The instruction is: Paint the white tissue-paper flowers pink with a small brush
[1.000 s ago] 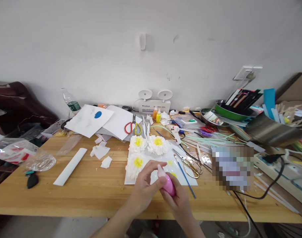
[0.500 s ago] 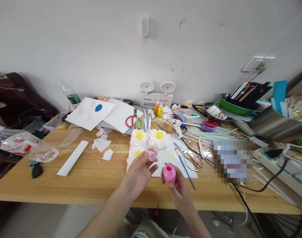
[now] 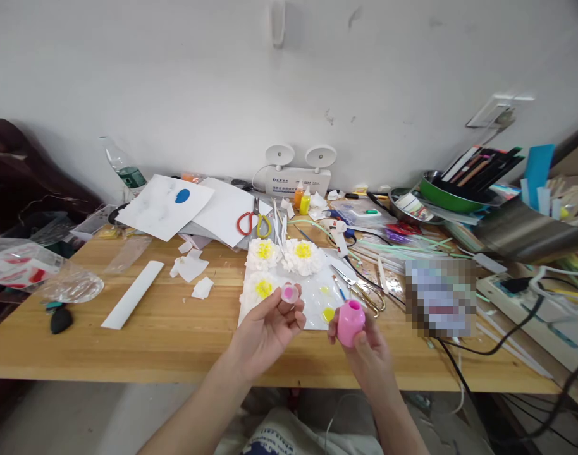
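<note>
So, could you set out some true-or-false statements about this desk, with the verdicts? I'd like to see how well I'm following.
1. The right hand holds a pink bottle. True.
2. The left hand holds the glue gun. False: that hand holds a small translucent cap; the glue gun lies on the table.
3. The white flowers have yellow centres. True.
4. The pink bottle's mouth is covered. False: it is open.
5. The scissors with one red and one yellow handle lie beyond the flowers. True.
6. The round spot on the paper is green. False: it is blue.
</note>
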`<act>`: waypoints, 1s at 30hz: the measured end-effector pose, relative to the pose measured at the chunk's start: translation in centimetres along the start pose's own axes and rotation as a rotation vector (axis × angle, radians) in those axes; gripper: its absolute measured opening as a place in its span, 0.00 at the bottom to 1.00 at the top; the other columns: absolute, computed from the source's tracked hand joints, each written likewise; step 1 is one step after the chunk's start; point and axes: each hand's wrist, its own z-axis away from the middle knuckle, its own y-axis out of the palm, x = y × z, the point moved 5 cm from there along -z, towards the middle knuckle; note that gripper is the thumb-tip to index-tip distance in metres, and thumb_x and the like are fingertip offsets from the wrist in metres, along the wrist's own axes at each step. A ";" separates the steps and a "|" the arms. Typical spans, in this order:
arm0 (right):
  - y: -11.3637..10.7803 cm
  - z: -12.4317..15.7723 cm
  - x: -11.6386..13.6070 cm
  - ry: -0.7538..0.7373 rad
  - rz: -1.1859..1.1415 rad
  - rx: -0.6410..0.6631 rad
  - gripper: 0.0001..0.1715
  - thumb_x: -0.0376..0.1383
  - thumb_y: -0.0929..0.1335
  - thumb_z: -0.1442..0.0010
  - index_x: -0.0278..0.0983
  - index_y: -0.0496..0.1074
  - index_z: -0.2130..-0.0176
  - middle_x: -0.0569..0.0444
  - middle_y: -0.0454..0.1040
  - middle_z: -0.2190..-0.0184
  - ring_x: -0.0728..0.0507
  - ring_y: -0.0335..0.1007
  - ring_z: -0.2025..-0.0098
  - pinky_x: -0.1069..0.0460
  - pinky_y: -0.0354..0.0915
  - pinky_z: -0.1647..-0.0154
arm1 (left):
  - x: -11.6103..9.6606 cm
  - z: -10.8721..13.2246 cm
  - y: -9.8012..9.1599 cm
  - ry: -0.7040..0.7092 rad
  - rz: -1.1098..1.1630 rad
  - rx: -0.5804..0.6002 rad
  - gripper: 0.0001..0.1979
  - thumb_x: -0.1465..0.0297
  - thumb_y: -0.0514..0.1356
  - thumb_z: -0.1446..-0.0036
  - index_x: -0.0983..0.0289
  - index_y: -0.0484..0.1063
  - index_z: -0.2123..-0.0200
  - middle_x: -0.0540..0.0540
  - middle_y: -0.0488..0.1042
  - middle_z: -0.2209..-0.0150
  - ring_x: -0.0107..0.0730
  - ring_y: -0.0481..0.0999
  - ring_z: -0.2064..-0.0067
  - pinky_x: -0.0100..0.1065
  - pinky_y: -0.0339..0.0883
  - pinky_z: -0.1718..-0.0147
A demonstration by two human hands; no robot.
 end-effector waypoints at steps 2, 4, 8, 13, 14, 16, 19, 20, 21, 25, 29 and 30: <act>-0.5 -0.3 0.2 0.031 -0.063 -0.077 0.24 0.51 0.72 0.53 0.46 0.70 0.58 0.56 0.72 0.70 0.48 0.66 0.74 0.53 0.62 0.75 | -0.3 -0.1 -0.4 0.053 -0.057 -0.042 0.11 0.74 0.69 0.56 0.69 0.73 0.68 0.55 0.72 0.64 0.25 0.70 0.66 0.26 0.67 0.66; -1.5 -0.8 0.4 0.057 -0.086 -0.182 0.24 0.50 0.74 0.57 0.45 0.70 0.62 0.57 0.72 0.72 0.50 0.65 0.75 0.54 0.62 0.76 | -0.8 -0.1 -0.8 0.131 -0.137 -0.087 0.13 0.73 0.71 0.60 0.68 0.73 0.69 0.55 0.72 0.65 0.25 0.70 0.66 0.26 0.68 0.65; -4.3 -1.7 0.5 0.077 -0.117 -0.383 0.23 0.48 0.77 0.62 0.41 0.70 0.68 0.58 0.70 0.73 0.52 0.63 0.76 0.55 0.63 0.76 | -2.2 0.3 -1.8 0.306 -0.318 -0.141 0.16 0.69 0.73 0.66 0.65 0.75 0.70 0.53 0.74 0.67 0.25 0.71 0.65 0.25 0.68 0.64; -7.0 -2.5 0.6 0.090 -0.053 -0.413 0.21 0.45 0.76 0.59 0.39 0.73 0.66 0.56 0.72 0.68 0.53 0.64 0.74 0.57 0.65 0.76 | -5.0 1.5 -4.0 0.552 -0.523 -0.231 0.15 0.67 0.73 0.65 0.63 0.76 0.71 0.53 0.75 0.65 0.25 0.73 0.62 0.24 0.66 0.60; -7.4 -2.6 0.6 0.097 -0.047 -0.411 0.22 0.44 0.77 0.60 0.38 0.73 0.65 0.56 0.72 0.68 0.53 0.64 0.73 0.57 0.65 0.77 | -5.6 1.7 -4.6 0.596 -0.556 -0.245 0.15 0.67 0.72 0.64 0.63 0.76 0.71 0.53 0.75 0.65 0.25 0.73 0.62 0.25 0.66 0.59; -8.1 -2.7 0.4 0.134 -0.069 -0.420 0.21 0.41 0.78 0.63 0.36 0.71 0.69 0.58 0.71 0.72 0.54 0.63 0.75 0.59 0.65 0.78 | -6.6 2.1 -5.6 0.665 -0.595 -0.262 0.14 0.66 0.72 0.63 0.62 0.76 0.70 0.53 0.75 0.65 0.25 0.73 0.62 0.25 0.66 0.59; -8.4 -3.1 -0.3 0.259 -0.146 -0.430 0.21 0.38 0.78 0.65 0.35 0.66 0.76 0.62 0.65 0.80 0.56 0.59 0.79 0.62 0.60 0.84 | -7.7 2.5 -7.3 0.702 -0.588 -0.318 0.15 0.66 0.72 0.64 0.62 0.76 0.70 0.52 0.75 0.67 0.25 0.72 0.63 0.26 0.67 0.60; -8.3 -3.2 -0.5 0.290 -0.171 -0.430 0.21 0.37 0.78 0.65 0.35 0.65 0.76 0.63 0.63 0.81 0.56 0.58 0.80 0.63 0.59 0.85 | -8.0 2.6 -7.8 0.709 -0.582 -0.345 0.15 0.66 0.72 0.65 0.63 0.76 0.70 0.52 0.75 0.67 0.25 0.72 0.64 0.26 0.67 0.61; -8.2 -3.4 -0.5 0.307 -0.194 -0.431 0.22 0.37 0.78 0.65 0.35 0.64 0.76 0.63 0.62 0.81 0.57 0.57 0.80 0.63 0.58 0.86 | -8.2 2.7 -8.3 0.719 -0.578 -0.372 0.16 0.66 0.73 0.66 0.63 0.76 0.71 0.53 0.75 0.67 0.26 0.72 0.63 0.26 0.67 0.61; -7.7 -4.3 -0.5 0.297 -0.248 -0.421 0.23 0.33 0.78 0.65 0.36 0.61 0.76 0.65 0.60 0.81 0.57 0.56 0.80 0.63 0.58 0.86 | -9.1 3.1 -9.8 0.811 -0.594 -0.431 0.17 0.66 0.71 0.63 0.62 0.75 0.66 0.52 0.75 0.69 0.27 0.73 0.63 0.27 0.66 0.59; -7.6 -4.8 -0.4 0.302 -0.242 -0.415 0.24 0.32 0.78 0.65 0.37 0.59 0.78 0.66 0.59 0.82 0.57 0.56 0.81 0.63 0.58 0.87 | -9.8 3.3 -10.8 0.918 -0.601 -0.440 0.22 0.67 0.70 0.59 0.61 0.72 0.57 0.50 0.73 0.72 0.27 0.73 0.64 0.32 0.65 0.55; -7.6 -4.9 -0.4 0.300 -0.235 -0.417 0.23 0.32 0.78 0.65 0.37 0.60 0.78 0.65 0.59 0.82 0.57 0.56 0.81 0.63 0.58 0.87 | -10.0 3.3 -11.0 0.932 -0.604 -0.439 0.23 0.67 0.70 0.58 0.61 0.71 0.57 0.50 0.74 0.71 0.27 0.73 0.63 0.33 0.64 0.54</act>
